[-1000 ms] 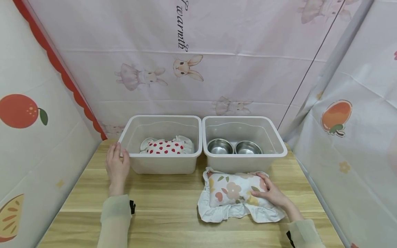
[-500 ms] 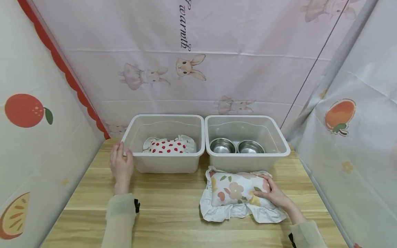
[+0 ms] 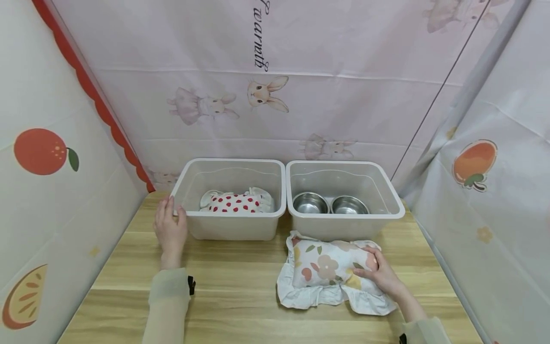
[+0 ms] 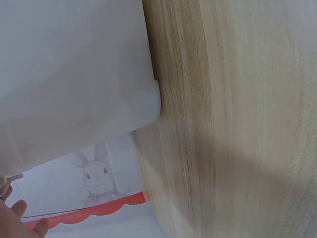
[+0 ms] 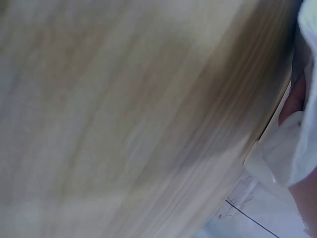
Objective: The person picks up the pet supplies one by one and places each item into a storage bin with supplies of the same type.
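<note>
My right hand (image 3: 384, 276) grips the right end of a white floral cushion (image 3: 325, 267) with a ruffled edge, thumb on top and fingers toward its far edge. The cushion lies in front of the right bin. In the right wrist view the white ruffle (image 5: 285, 151) covers most of this hand. My left hand (image 3: 170, 233) rests against the front left corner of the left pale plastic bin (image 3: 234, 228), its fingers straight along the rim. Spread fingertips (image 4: 19, 208) show at the lower left of the left wrist view.
Inside the left bin lies a small white cushion with red spots (image 3: 234, 203). Two steel bowls (image 3: 310, 203) sit side by side in the right bin (image 3: 339, 228). Both bins stand on the wooden table (image 3: 232, 296), close to the printed cloth back wall (image 3: 365, 114).
The head view has shifted, so the scene sits slightly farther right. The cushion's near right ruffle hangs a little lower, and my right hand has adjusted slightly on it. The left hand stays at the bin.
</note>
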`<move>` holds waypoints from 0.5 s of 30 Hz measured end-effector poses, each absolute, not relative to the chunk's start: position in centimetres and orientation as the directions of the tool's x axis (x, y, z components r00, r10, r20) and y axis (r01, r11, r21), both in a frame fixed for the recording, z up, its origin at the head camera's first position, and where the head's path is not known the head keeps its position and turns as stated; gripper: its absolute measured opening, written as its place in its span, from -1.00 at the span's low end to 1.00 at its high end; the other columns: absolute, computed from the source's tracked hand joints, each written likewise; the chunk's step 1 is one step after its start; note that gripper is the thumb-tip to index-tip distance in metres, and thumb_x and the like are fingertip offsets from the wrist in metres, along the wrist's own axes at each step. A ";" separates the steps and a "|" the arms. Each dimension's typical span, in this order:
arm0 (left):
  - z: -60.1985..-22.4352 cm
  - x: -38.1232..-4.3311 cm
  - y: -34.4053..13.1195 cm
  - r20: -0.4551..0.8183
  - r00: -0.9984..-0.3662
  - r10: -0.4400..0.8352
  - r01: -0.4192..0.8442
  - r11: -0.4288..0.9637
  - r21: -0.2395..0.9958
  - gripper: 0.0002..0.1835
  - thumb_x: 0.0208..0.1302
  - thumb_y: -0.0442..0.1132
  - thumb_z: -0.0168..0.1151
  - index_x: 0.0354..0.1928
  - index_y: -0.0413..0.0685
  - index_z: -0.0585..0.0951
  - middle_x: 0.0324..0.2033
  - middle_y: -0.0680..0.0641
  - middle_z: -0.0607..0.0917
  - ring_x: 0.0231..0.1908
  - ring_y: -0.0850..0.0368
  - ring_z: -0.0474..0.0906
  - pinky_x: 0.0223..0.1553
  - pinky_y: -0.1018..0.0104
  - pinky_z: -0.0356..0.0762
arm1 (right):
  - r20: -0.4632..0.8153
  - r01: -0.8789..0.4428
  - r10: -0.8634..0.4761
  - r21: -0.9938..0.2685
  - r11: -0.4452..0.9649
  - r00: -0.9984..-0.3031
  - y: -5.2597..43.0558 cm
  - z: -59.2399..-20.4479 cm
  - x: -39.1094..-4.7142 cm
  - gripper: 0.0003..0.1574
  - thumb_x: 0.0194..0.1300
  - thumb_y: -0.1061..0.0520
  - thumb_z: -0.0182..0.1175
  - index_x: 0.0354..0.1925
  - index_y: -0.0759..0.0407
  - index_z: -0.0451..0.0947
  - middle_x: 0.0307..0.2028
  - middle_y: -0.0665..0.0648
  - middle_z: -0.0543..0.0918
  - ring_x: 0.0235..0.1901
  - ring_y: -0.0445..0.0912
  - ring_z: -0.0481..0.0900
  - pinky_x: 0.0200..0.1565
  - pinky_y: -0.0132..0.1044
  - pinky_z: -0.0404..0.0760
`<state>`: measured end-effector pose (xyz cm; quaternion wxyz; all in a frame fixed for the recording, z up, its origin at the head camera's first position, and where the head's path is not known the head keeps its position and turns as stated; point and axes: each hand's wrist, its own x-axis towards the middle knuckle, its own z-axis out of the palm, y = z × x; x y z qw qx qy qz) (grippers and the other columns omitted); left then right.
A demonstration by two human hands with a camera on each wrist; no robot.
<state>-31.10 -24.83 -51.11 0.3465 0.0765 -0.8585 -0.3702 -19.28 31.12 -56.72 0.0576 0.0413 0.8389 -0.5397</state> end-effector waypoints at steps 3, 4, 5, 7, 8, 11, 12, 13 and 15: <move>-51.0 -31.1 -24.8 0.530 -0.754 -0.388 0.116 0.716 0.688 -0.45 0.41 -0.08 -0.04 0.32 -0.26 0.41 0.35 -0.24 0.38 0.39 -0.22 0.16 0.30 -0.26 0.05 | -0.145 0.142 0.022 -0.903 0.405 -0.989 30.9 -56.7 -19.0 -0.08 0.10 0.17 0.44 0.33 0.16 0.18 0.31 0.34 0.24 0.24 0.18 0.26 0.17 -0.05 0.28; -51.0 -31.1 -24.7 0.527 -0.756 -0.388 0.112 0.717 0.688 -0.45 0.42 -0.07 -0.05 0.33 -0.26 0.41 0.35 -0.24 0.38 0.40 -0.21 0.16 0.30 -0.26 0.05 | -0.143 0.142 0.027 -0.904 0.403 -0.989 30.8 -56.7 -18.9 -0.08 0.10 0.17 0.44 0.33 0.16 0.19 0.30 0.33 0.25 0.23 0.17 0.27 0.16 -0.08 0.29; -51.0 -31.1 -24.7 0.525 -0.757 -0.388 0.109 0.718 0.688 -0.45 0.42 -0.07 -0.05 0.33 -0.25 0.41 0.35 -0.23 0.38 0.40 -0.21 0.16 0.30 -0.26 0.05 | -0.140 0.141 0.033 -0.905 0.402 -0.990 30.8 -56.7 -18.9 -0.08 0.09 0.17 0.45 0.32 0.16 0.19 0.29 0.33 0.26 0.22 0.16 0.27 0.15 -0.10 0.29; -51.0 -31.1 -24.7 0.526 -0.757 -0.387 0.109 0.719 0.686 -0.45 0.42 -0.07 -0.05 0.33 -0.25 0.41 0.35 -0.23 0.38 0.40 -0.21 0.15 0.30 -0.26 0.05 | -0.137 0.140 0.036 -0.906 0.399 -0.990 30.7 -56.7 -18.8 -0.08 0.09 0.17 0.45 0.32 0.16 0.19 0.28 0.33 0.27 0.20 0.15 0.29 0.13 -0.13 0.31; -51.0 -31.0 -24.7 0.530 -0.755 -0.386 0.111 0.721 0.684 -0.45 0.42 -0.07 -0.05 0.33 -0.25 0.41 0.35 -0.24 0.38 0.39 -0.22 0.16 0.30 -0.27 0.05 | -0.139 0.142 0.034 -0.907 0.397 -0.990 30.7 -56.7 -18.8 -0.08 0.10 0.17 0.44 0.32 0.16 0.18 0.29 0.33 0.26 0.21 0.15 0.28 0.13 -0.14 0.31; -51.0 -31.0 -24.7 0.540 -0.748 -0.384 0.119 0.724 0.680 -0.45 0.41 -0.08 -0.05 0.32 -0.26 0.42 0.33 -0.26 0.40 0.38 -0.24 0.17 0.29 -0.29 0.05 | -0.148 0.149 0.031 -0.911 0.386 -0.988 30.7 -56.8 -18.8 -0.07 0.11 0.18 0.43 0.33 0.16 0.16 0.31 0.32 0.22 0.22 0.14 0.26 0.13 -0.15 0.30; -51.0 -31.0 -24.7 0.543 -0.747 -0.384 0.122 0.724 0.679 -0.45 0.41 -0.08 -0.05 0.32 -0.26 0.42 0.32 -0.26 0.40 0.38 -0.25 0.18 0.28 -0.30 0.06 | -0.152 0.152 0.030 -0.912 0.381 -0.988 30.7 -56.8 -18.8 -0.07 0.11 0.18 0.43 0.33 0.16 0.15 0.31 0.32 0.21 0.23 0.14 0.25 0.13 -0.16 0.30; -51.0 -31.0 -24.7 0.546 -0.745 -0.383 0.124 0.725 0.677 -0.46 0.41 -0.09 -0.05 0.31 -0.26 0.42 0.32 -0.27 0.41 0.38 -0.26 0.18 0.28 -0.31 0.06 | -0.156 0.156 0.031 -0.913 0.378 -0.987 30.7 -56.8 -18.8 -0.07 0.12 0.18 0.43 0.33 0.16 0.14 0.31 0.32 0.21 0.22 0.13 0.25 0.12 -0.17 0.30; -51.1 -31.0 -24.7 0.549 -0.743 -0.383 0.127 0.725 0.677 -0.46 0.41 -0.09 -0.05 0.31 -0.26 0.43 0.31 -0.27 0.41 0.37 -0.26 0.18 0.28 -0.32 0.06 | -0.162 0.162 0.032 -0.913 0.374 -0.986 30.6 -56.7 -18.8 -0.06 0.12 0.18 0.42 0.34 0.16 0.13 0.31 0.31 0.21 0.22 0.10 0.26 0.12 -0.22 0.31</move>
